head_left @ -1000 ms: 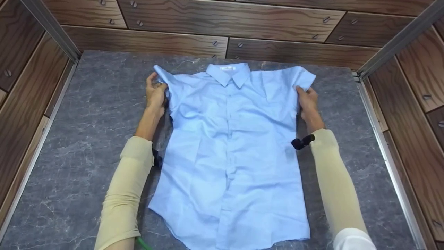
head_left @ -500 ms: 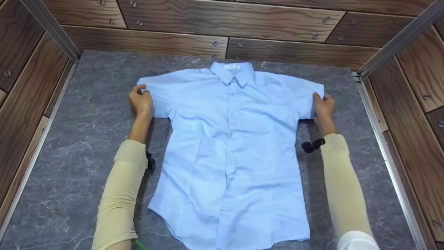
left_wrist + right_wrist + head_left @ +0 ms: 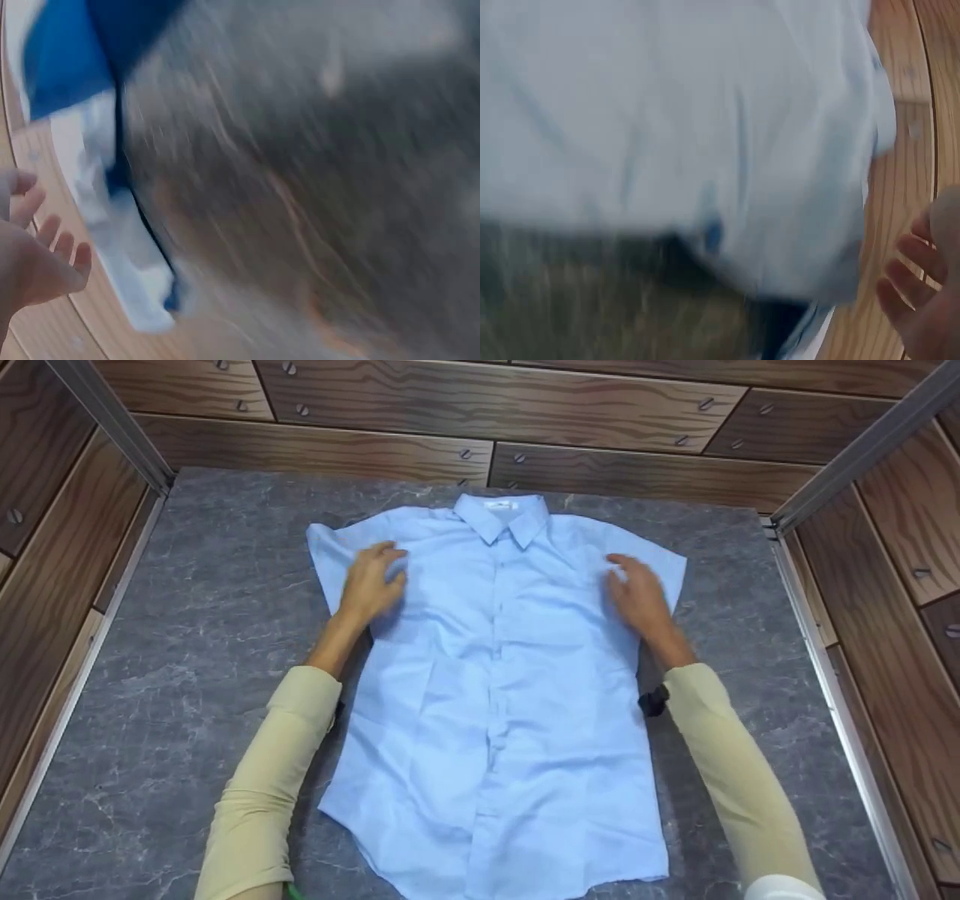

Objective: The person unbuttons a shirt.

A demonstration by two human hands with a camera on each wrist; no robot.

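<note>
A light blue short-sleeved shirt [image 3: 442,682] lies front side up, its collar at the far end and its button strip running down the middle. My left hand [image 3: 373,585] is over the shirt's left shoulder area in the head view, fingers loosely bent and holding nothing. On the other side my right hand [image 3: 637,592] is over the opposite shoulder, fingers relaxed and free of the cloth. Both wrist views are blurred; the left hand [image 3: 41,255] and the right hand [image 3: 922,277] appear there with loosely spread fingers. The left sleeve end is folded up at its outer corner.
The shirt lies on a dark grey marbled tabletop [image 3: 187,660]. Wood-patterned panels [image 3: 450,412] stand behind it and at both sides, with metal rails [image 3: 840,720] along the side edges. A bit of green cord [image 3: 294,891] shows by the left forearm.
Both hands first drew the sleeves outward and flat, then let go of them and moved inward over the shoulders. The sleeve ends have sprung partly back inward.
</note>
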